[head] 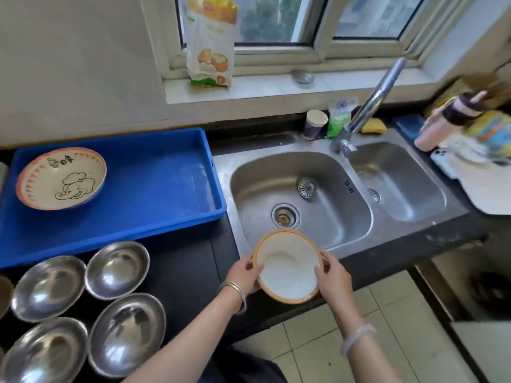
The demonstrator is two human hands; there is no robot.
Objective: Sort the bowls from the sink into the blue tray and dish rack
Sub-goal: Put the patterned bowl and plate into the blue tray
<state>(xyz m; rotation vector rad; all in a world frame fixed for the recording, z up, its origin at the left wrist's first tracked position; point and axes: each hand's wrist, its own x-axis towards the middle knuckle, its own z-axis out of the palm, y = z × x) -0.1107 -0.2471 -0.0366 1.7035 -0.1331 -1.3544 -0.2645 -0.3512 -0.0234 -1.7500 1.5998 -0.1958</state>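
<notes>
Steel bowls [83, 308]: I count four. One elephant bowl [61, 178] in blue tray [154, 172]. Left hand [244, 273] and right hand [333, 277] clamp one orange-rimmed bowl [287, 265].

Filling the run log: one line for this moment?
left hand+right hand: hold white bowl | sink: no bowls | blue tray: elephant bowl

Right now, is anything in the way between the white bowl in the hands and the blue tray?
Nothing visible blocks it. The white bowl is held by both hands above the counter edge, and only bare black counter lies between it and the blue tray, which has open floor beside the elephant bowl.
</notes>
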